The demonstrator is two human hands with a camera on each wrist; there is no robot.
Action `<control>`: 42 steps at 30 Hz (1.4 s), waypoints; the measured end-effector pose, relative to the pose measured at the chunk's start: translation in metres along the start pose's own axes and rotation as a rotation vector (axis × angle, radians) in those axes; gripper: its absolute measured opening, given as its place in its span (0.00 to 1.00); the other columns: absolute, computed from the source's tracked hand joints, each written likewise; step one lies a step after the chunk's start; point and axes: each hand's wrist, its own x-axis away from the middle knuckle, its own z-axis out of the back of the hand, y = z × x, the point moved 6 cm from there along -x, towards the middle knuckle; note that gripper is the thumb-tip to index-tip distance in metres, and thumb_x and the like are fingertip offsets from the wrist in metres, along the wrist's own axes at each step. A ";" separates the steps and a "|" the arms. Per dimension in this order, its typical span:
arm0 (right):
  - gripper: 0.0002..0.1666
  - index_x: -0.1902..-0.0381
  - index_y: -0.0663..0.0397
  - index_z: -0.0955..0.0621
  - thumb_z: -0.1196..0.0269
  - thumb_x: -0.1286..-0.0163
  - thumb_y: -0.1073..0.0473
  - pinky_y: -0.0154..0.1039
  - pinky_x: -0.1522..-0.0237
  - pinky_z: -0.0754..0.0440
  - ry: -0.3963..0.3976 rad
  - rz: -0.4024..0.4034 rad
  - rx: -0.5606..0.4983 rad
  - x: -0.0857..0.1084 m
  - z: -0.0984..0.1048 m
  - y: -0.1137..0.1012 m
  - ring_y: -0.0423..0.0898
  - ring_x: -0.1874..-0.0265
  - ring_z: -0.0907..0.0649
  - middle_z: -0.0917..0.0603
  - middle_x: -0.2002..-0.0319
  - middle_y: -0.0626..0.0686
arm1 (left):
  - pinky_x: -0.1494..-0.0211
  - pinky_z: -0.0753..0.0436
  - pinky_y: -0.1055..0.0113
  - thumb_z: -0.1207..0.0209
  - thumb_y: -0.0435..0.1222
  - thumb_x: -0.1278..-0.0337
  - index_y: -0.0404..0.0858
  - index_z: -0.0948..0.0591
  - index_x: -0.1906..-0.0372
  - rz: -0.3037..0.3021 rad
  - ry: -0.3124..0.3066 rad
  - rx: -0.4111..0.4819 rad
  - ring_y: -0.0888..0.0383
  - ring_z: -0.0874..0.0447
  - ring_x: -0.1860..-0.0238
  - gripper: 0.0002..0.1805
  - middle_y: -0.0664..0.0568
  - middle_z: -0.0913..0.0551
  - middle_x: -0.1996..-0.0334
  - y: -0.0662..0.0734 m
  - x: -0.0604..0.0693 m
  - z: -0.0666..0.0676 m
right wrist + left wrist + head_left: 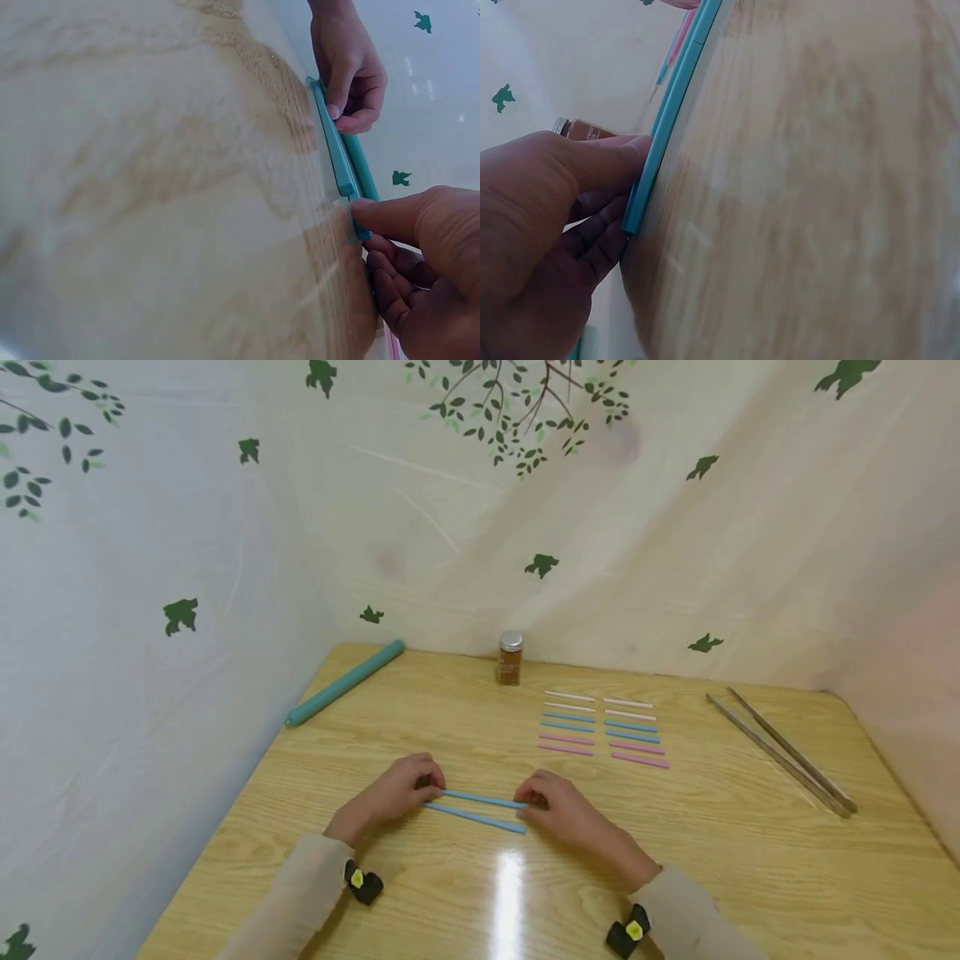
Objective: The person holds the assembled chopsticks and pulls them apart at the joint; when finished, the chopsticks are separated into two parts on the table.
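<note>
Two thin blue sticks (474, 817) lie almost side by side on the table in the head view, spreading slightly apart toward the right. My left hand (401, 787) pinches the left end of the farther blue stick (483, 798) between thumb and fingers. At that stick's right end my right hand (562, 810) pinches it the same way. In the left wrist view the left thumb (619, 161) presses against a blue stick (667, 120). The right wrist view has the nearer stick (336, 154) ending just short of the right thumb (390, 216).
Short white, blue and pink sticks (566, 727) lie in two columns beyond my right hand. A brown-filled jar (510, 662) with a silver lid stands at the back edge. Long metal tongs (787, 756) lie at right, a teal rod (345, 683) at far left.
</note>
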 end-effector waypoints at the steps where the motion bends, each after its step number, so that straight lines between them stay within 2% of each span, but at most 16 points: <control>1: 0.04 0.62 0.49 0.18 0.36 0.35 0.59 0.32 0.61 0.23 0.001 -0.001 0.003 0.000 0.000 0.000 0.36 0.65 0.25 0.23 0.65 0.43 | 0.58 0.23 0.70 0.39 0.36 0.40 0.38 0.18 0.66 0.001 -0.001 -0.002 0.65 0.25 0.64 0.04 0.56 0.22 0.67 0.000 0.000 0.000; 6: 0.02 0.63 0.50 0.19 0.37 0.33 0.59 0.31 0.63 0.23 0.020 -0.004 0.009 0.001 0.000 -0.001 0.36 0.66 0.25 0.23 0.66 0.43 | 0.59 0.24 0.71 0.40 0.36 0.39 0.39 0.19 0.66 0.021 -0.014 -0.004 0.65 0.26 0.64 0.04 0.57 0.22 0.67 0.001 -0.002 -0.001; 12: 0.03 0.61 0.48 0.19 0.38 0.33 0.58 0.31 0.63 0.23 0.109 -0.048 -0.005 0.004 0.011 0.001 0.37 0.66 0.24 0.20 0.65 0.42 | 0.59 0.24 0.71 0.41 0.36 0.36 0.40 0.21 0.65 0.069 -0.038 0.045 0.65 0.27 0.65 0.04 0.58 0.22 0.68 0.010 -0.008 0.005; 16: 0.04 0.61 0.50 0.19 0.38 0.32 0.60 0.32 0.63 0.22 0.160 -0.041 -0.018 0.005 0.021 -0.001 0.38 0.66 0.23 0.19 0.65 0.44 | 0.60 0.23 0.70 0.41 0.35 0.37 0.39 0.22 0.63 0.055 -0.090 0.078 0.65 0.26 0.66 0.03 0.57 0.21 0.67 0.022 -0.019 0.005; 20: 0.04 0.61 0.52 0.18 0.38 0.33 0.63 0.32 0.64 0.22 0.182 -0.004 -0.007 0.005 0.030 -0.006 0.38 0.66 0.22 0.19 0.65 0.46 | 0.61 0.24 0.71 0.41 0.34 0.37 0.39 0.21 0.62 0.026 -0.120 0.060 0.65 0.27 0.66 0.02 0.57 0.21 0.67 0.035 -0.029 0.002; 24: 0.05 0.60 0.53 0.18 0.38 0.34 0.63 0.32 0.63 0.21 0.207 0.026 0.003 0.003 0.039 -0.010 0.37 0.66 0.22 0.19 0.65 0.45 | 0.62 0.25 0.71 0.42 0.34 0.36 0.40 0.21 0.62 0.002 -0.093 0.021 0.65 0.28 0.67 0.02 0.57 0.22 0.67 0.045 -0.039 0.001; 29: 0.09 0.57 0.55 0.16 0.37 0.34 0.60 0.33 0.65 0.22 0.206 0.069 0.016 -0.004 0.043 -0.015 0.37 0.68 0.23 0.19 0.66 0.44 | 0.60 0.24 0.71 0.42 0.36 0.36 0.41 0.21 0.62 -0.026 -0.071 0.022 0.64 0.27 0.67 0.02 0.57 0.22 0.67 0.057 -0.051 -0.002; 35: 0.05 0.61 0.49 0.16 0.37 0.34 0.58 0.32 0.70 0.24 0.185 0.073 0.013 -0.007 0.043 -0.017 0.36 0.72 0.26 0.20 0.67 0.43 | 0.62 0.25 0.71 0.42 0.36 0.36 0.42 0.20 0.60 -0.054 -0.077 -0.003 0.65 0.27 0.67 0.04 0.57 0.23 0.67 0.067 -0.064 -0.007; 42: 0.05 0.62 0.50 0.16 0.37 0.33 0.58 0.32 0.73 0.27 0.176 0.059 0.058 -0.006 0.048 -0.020 0.38 0.75 0.28 0.23 0.69 0.43 | 0.62 0.26 0.72 0.43 0.38 0.35 0.42 0.17 0.59 -0.055 -0.095 -0.042 0.65 0.28 0.67 0.07 0.57 0.22 0.66 0.073 -0.071 -0.009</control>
